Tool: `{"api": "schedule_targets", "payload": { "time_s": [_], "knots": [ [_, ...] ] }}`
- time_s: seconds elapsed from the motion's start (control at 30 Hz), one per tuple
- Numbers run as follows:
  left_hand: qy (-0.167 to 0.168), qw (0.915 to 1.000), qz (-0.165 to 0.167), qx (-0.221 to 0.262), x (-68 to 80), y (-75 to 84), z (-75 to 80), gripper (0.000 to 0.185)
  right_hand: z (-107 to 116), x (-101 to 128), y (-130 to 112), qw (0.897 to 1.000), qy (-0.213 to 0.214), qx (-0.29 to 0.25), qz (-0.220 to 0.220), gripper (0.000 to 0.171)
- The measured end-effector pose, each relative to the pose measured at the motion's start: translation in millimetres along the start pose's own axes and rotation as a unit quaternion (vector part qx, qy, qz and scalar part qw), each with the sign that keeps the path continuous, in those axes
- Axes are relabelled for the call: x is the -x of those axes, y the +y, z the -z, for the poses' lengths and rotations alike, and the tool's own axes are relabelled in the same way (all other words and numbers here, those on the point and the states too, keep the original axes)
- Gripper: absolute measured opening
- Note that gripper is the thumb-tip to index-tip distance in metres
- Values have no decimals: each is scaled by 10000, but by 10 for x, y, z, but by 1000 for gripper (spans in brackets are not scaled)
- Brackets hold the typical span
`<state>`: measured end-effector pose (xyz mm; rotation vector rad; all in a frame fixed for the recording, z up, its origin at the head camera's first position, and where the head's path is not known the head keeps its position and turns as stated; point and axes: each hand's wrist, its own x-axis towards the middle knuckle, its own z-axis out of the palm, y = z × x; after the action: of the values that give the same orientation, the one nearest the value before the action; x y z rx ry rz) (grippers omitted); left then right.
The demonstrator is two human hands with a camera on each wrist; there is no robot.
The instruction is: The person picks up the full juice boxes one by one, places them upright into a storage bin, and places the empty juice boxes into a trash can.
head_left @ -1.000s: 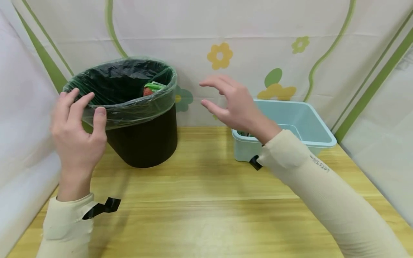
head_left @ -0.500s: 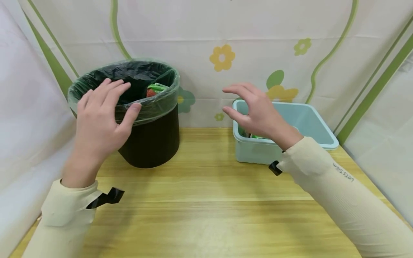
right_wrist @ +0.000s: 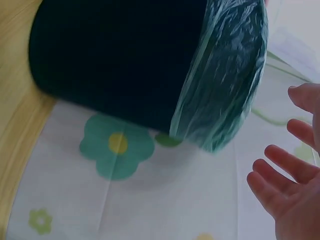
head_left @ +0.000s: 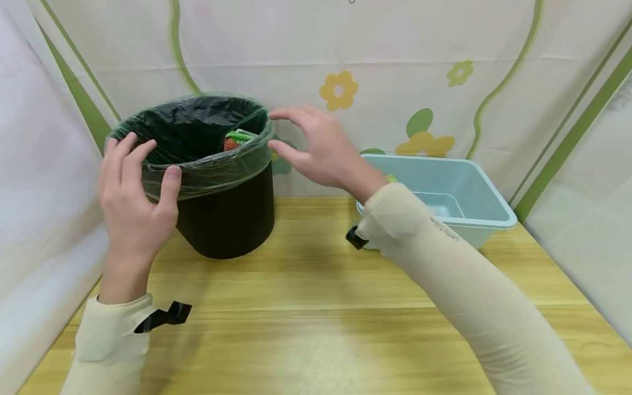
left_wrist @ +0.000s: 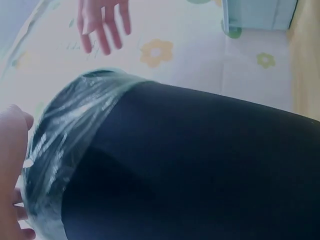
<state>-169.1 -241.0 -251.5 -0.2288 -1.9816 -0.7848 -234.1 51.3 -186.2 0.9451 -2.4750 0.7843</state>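
Note:
A black bin (head_left: 227,225), lined with a thin green plastic bag (head_left: 212,178) folded over its rim, stands at the back left of the table. Inside it, by the right wall, shows a red and green item (head_left: 237,140). My left hand (head_left: 138,197) is raised at the bin's left front rim, fingers spread and holding nothing. In the left wrist view its fingers (left_wrist: 11,150) lie beside the bagged rim. My right hand (head_left: 323,145) hovers just right of the rim, thumb and fingers apart. The right wrist view shows a gap between that hand (right_wrist: 295,195) and the bag.
A light blue plastic tub (head_left: 474,181) stands at the back right, partly behind my right forearm. A small yellow-green thing (head_left: 391,179) peeks out at its left end. White flowered cloth (head_left: 296,55) walls the wooden table (head_left: 316,329) at the back and sides.
My left hand moved right over the bin's front, then back left to the rim. My right hand drew back toward the tub, then swung left up to the bin's right rim.

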Motion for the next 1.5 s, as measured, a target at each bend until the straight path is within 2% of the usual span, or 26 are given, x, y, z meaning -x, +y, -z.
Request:
{"api": "schedule_targets", "payload": {
  "time_s": [0.17,0.3,0.53,0.7,0.93,1.1,1.27,1.5],
  "knots": [
    [119,9999,-21,66,56,-10,4,61,-95,-225,-152,9989,-389,239,-113,49],
    [113,9999,46,37,81,-8,-10,61,-170,-345,-218,9955,-872,328,-186,50],
    [38,10000,54,-67,82,-45,-7,61,-277,-432,-289,9880,-1377,572,-397,60],
    [15,9999,105,-114,92,-26,12,62,-360,-470,-346,9808,-1652,986,-317,67],
    [-25,9997,210,-129,99,18,38,62,-444,-507,-393,9755,-1866,1160,-99,79],
    [-41,9996,169,-206,112,-75,30,63,-467,-547,-466,9735,-2001,1100,-96,79],
    [-23,9997,27,-223,107,-164,-15,65,-437,-606,-572,9726,-2078,1023,-173,72],
    [12,9999,-6,-120,89,-71,-38,62,-421,-610,-584,9722,-2193,797,-170,61]
  ]
}}
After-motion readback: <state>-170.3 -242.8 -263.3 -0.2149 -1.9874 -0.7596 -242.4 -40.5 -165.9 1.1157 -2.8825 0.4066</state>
